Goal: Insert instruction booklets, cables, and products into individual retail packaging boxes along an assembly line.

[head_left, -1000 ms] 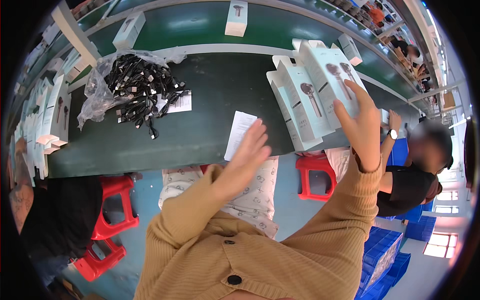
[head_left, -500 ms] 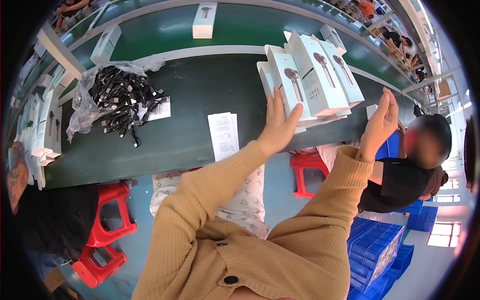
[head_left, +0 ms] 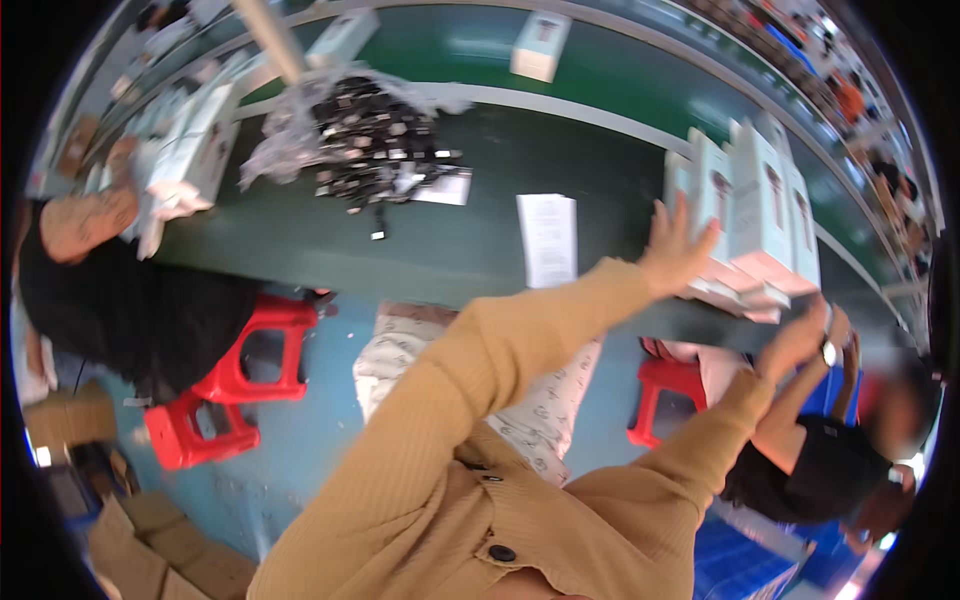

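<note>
Left hand [head_left: 680,250], open, fingers spread, and right hand [head_left: 795,340], its grip unclear, flank at least four white boxes [head_left: 762,215] on one counter [head_left: 450,245].

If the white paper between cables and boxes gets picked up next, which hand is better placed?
Left, probably: the left hand, fingers spread, is at the near-left side of the boxes, nearer the white paper. The right hand is farther off, by their near-right corner.
</note>
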The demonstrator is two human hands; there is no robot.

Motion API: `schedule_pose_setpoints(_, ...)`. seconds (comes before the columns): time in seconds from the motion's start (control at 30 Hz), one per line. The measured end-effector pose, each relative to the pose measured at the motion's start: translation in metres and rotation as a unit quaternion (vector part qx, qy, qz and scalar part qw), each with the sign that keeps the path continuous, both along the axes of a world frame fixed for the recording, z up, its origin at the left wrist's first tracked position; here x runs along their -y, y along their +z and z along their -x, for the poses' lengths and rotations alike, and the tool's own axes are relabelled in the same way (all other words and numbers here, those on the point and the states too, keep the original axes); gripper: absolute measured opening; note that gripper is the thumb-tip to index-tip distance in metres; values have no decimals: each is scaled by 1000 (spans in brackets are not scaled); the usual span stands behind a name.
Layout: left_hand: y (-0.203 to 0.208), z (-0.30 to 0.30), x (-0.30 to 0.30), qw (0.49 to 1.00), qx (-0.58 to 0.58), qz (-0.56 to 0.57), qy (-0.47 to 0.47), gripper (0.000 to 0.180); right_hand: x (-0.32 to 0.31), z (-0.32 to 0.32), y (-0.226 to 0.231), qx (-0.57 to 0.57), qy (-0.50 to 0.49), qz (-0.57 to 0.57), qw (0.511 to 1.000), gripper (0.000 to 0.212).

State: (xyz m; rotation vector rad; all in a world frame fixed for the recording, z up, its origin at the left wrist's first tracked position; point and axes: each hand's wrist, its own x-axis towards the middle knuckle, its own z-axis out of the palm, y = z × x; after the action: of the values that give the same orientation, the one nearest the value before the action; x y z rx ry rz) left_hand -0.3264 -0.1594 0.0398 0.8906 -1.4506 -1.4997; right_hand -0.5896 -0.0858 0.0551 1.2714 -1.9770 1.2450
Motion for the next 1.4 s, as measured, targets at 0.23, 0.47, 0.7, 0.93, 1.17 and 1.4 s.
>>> schedule_pose_setpoints(0.23, 60, -169, -85, 968, -217, -85, -94, 78, -63, -160, 43, -71, 349, 84, 931, 27)
schedule_pose_setpoints(0.47, 56, -446, -29, 767, 332, 317, 449, 48, -14, -281, -11, -189, 505, -259, 801, 60)
schedule_pose_setpoints(0.7, 60, -607, 54, 510, 658, 210, 513, 83, -23, -289, -13, -218, 511, -298, 776, 49)
schedule_pose_setpoints(0.93, 55, -615, 58, 544, 683, 72, 481, 85, -20, -286, -8, -96, 570, -310, 754, 35)
schedule_pose_setpoints(1.17, 75, -561, -44, 882, 165, 62, 438, 67, -1, -285, 6, 6, 590, -369, 719, 35)
schedule_pose_setpoints(1.4, 56, -476, -139, 939, -113, 13, 323, 70, 8, -285, 13, 44, 593, -418, 687, 28)
